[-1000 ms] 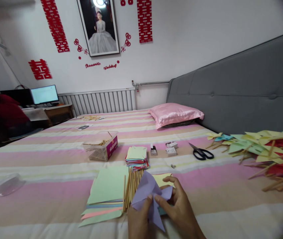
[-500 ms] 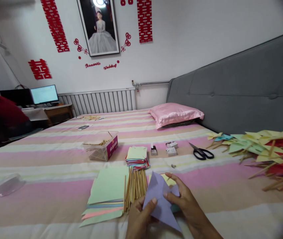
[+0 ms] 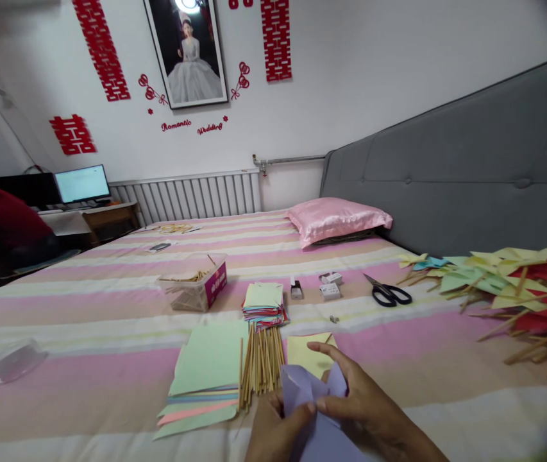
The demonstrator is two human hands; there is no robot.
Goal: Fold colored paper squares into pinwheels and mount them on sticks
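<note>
A lilac sheet of paper (image 3: 324, 439) is held between both hands, with parts of it curled inward toward the middle. My left hand (image 3: 277, 423) grips its left side, the thumb pressing near the centre. From the other side my right hand (image 3: 354, 398) pinches it with the thumb, the index finger reaching forward over the paper. Just beyond lies a yellow paper square (image 3: 304, 353). To the left are a bundle of thin wooden sticks (image 3: 263, 359) and a stack of larger pale green sheets (image 3: 218, 359). Behind the sticks sits a pile of small coloured squares (image 3: 263, 298).
Black scissors (image 3: 388, 294), small white boxes (image 3: 329, 290) and tiny metal bits (image 3: 334, 319) lie farther back. Finished paper pinwheels (image 3: 508, 282) heap at the right. A plastic tub of sticks (image 3: 193, 289) and a clear lid (image 3: 17, 360) are left. A person in red (image 3: 4, 221) sits far left.
The lilac paper has tilted and its parts now curl inward. My left thumb has moved right toward the centre, close to the right thumb. More of the yellow square shows.
</note>
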